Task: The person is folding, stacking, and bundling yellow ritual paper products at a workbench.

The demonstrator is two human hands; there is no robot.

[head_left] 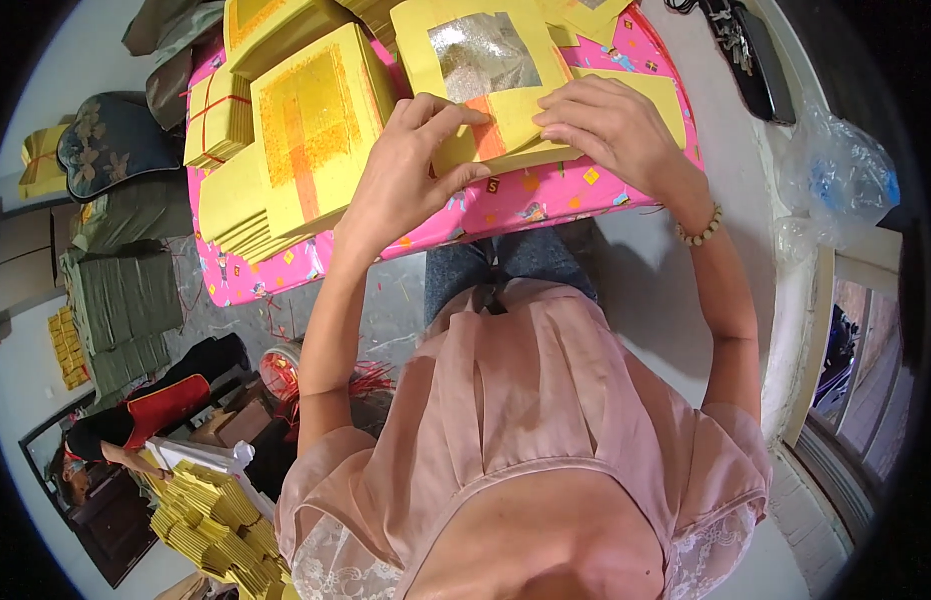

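In front of me on the table lies a stack of yellow paper sheets, its top sheet bearing a silver foil square and an orange band. My left hand is closed on the stack's near left corner, index finger on the orange band, thumb below at the edge. At the near right edge, my right hand pinches the yellow paper between curled fingers and thumb. To the left, another thick yellow stack carries a gold and orange square. Beside it are fanned yellow sheets and a bundle tied with red string.
A pink patterned cloth covers the table. A padded dark chair back stands left, near green-wrapped bales. Lower left, another person bends by heaped yellow paper. On the right hangs a clear plastic bag.
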